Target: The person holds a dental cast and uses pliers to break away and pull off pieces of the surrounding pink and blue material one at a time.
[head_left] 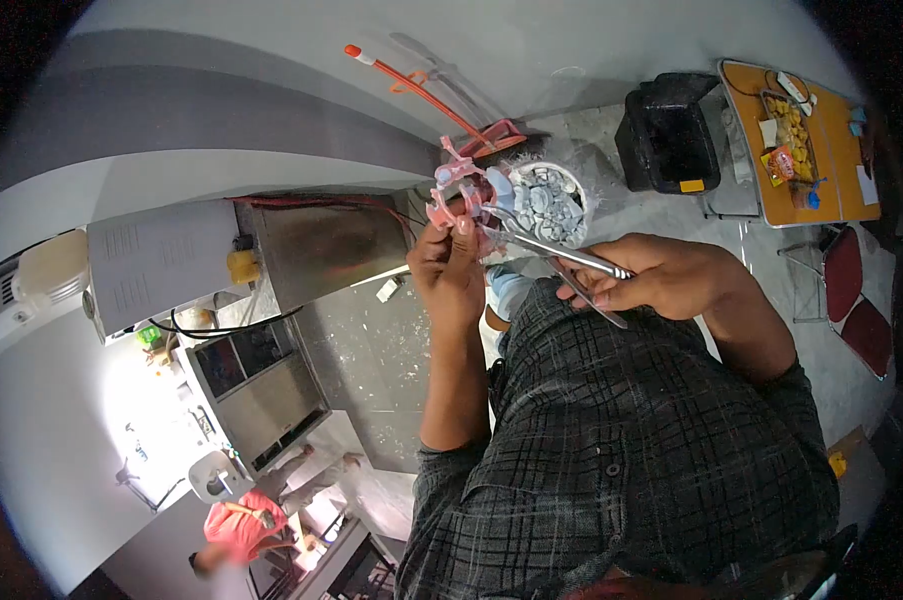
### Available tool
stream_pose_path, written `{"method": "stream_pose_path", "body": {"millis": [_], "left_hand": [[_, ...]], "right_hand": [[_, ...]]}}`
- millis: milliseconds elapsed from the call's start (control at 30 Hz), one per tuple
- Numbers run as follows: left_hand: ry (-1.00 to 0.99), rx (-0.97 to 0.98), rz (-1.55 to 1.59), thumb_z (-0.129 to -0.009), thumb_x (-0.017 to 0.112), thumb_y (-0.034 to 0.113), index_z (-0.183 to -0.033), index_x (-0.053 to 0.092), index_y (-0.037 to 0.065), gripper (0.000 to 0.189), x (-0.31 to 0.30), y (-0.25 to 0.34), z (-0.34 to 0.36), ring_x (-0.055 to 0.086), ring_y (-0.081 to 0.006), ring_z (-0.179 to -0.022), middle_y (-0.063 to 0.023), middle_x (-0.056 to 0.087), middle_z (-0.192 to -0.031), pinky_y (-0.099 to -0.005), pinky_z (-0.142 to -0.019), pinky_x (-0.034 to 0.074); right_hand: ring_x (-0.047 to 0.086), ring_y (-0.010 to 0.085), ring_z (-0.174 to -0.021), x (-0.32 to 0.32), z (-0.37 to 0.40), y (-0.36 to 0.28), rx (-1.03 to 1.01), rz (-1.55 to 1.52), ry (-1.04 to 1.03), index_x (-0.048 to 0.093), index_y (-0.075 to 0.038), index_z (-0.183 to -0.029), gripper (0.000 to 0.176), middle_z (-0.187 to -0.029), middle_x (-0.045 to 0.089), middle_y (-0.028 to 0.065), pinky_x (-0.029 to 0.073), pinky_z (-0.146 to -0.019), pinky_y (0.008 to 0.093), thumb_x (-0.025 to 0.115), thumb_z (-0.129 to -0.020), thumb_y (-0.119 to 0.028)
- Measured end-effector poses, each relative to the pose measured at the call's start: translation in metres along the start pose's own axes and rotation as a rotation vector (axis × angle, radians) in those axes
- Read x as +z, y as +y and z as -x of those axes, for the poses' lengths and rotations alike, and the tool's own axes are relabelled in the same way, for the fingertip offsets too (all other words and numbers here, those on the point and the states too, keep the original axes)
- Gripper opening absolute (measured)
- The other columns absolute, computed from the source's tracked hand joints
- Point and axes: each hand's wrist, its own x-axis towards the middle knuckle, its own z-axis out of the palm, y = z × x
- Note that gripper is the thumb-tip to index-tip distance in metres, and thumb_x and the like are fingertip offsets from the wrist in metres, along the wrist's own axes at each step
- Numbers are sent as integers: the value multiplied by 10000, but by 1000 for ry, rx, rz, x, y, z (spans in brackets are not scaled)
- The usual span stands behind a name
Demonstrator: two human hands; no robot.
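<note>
My left hand [447, 262] pinches a pink, branching plastic-looking piece [441, 212] with pale bluish-white bits on it. In my right hand [661, 275] is a silver plier-like tool [571, 256] with two long handles, its fingers closed round them. The narrow tip of that tool reaches the right side of the pink piece, close to my left fingertips. Just behind the pink piece, a round white bucket [584, 192] stands on the floor, holding many grey-white broken chunks [548, 205]. The pink piece overlaps the bucket's left side in this view.
A black bin [661, 150] stands right of the bucket. Beyond it is an orange-topped table [756, 90] with a tray of yellowish pieces [793, 130]. A red-handled sweeping tool [421, 95] leans at the wall. Red chairs [844, 265] are at right; a person [246, 525] works at lower left.
</note>
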Motion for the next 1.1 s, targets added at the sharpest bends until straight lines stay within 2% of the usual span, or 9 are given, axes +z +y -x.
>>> {"method": "stream_pose_path", "body": {"millis": [467, 500, 567, 700, 867, 933, 1000, 1033, 1100], "left_hand": [[199, 255, -244, -977, 613, 100, -1108, 670, -63, 217, 16, -18, -1, 594, -85, -791, -55, 691, -963, -212, -684, 456], [197, 253, -246, -977, 613, 100, -1108, 670, -63, 217, 15, -18, -1, 594, -85, -791, -55, 691, -963, -212, -684, 456], [177, 240, -379, -981, 606, 128, -1151, 643, -84, 274, 10, -18, 0, 639, -176, -977, -145, 688, -1097, -307, -875, 491], [139, 256, -481, -972, 614, 88, -1100, 676, -66, 210, 3, -14, -4, 599, -88, -859, -64, 699, -987, -223, -755, 459], [127, 232, -451, -969, 613, 74, -1131, 662, -68, 221, -6, -15, -10, 622, -123, -934, -92, 702, -1046, -249, -833, 477], [84, 205, -409, -975, 593, 58, -1196, 626, -75, 260, -8, -13, -10, 623, -151, -1005, -116, 681, -1131, -274, -884, 476], [58, 119, -12, -980, 565, 37, -1281, 567, -77, 321, -3, -15, -11, 599, -188, -1117, -144, 624, -1257, -318, -955, 467], [64, 66, 31, -991, 543, 79, -1345, 481, -76, 391, -5, -16, -12, 644, -336, -1080, -226, 567, -1304, -491, -973, 529], [61, 76, 86, -988, 548, 83, -1355, 474, -71, 404, -5, -17, -13, 637, -341, -1096, -222, 565, -1310, -496, -973, 528]], "right_hand": [[605, 206, -1042, 23, -12, -12, 39, -136, 96, 423, 42, -1411, 521, -1188, 619, 156, 493, -809, 319, 537, -914, -60], [607, 199, -1018, 25, -13, -11, 23, -148, 119, 425, 36, -1413, 503, -1157, 623, 148, 499, -774, 300, 528, -932, -69], [614, 193, -982, 24, -14, -10, 41, -129, 128, 430, 35, -1404, 482, -1124, 625, 143, 497, -728, 283, 527, -949, -88], [577, 136, -792, 21, -6, -20, 139, -88, 151, 522, -47, -1357, 416, -944, 609, 94, 508, -675, 312, 540, -960, -172], [592, 157, -877, 17, -1, -21, 9, 81, 97, 476, -32, -1383, 416, -1064, 632, 124, 502, -738, 303, 525, -987, -150], [591, 142, -859, 17, -1, -22, -61, 250, 92, 451, -25, -1399, 429, -1130, 646, 115, 493, -703, 272, 538, -991, -126], [577, 123, -914, 19, -6, -17, -75, 130, 110, 437, -2, -1402, 435, -1214, 635, 115, 480, -774, 275, 533, -991, -109], [577, 123, -914, 20, -8, -15, -75, 130, 110, 437, -2, -1402, 435, -1214, 635, 115, 480, -774, 275, 533, -991, -109], [559, 116, -948, 22, -9, -11, -110, 73, 134, 438, -6, -1409, 439, -1220, 627, 111, 463, -826, 267, 529, -991, -104]]}}
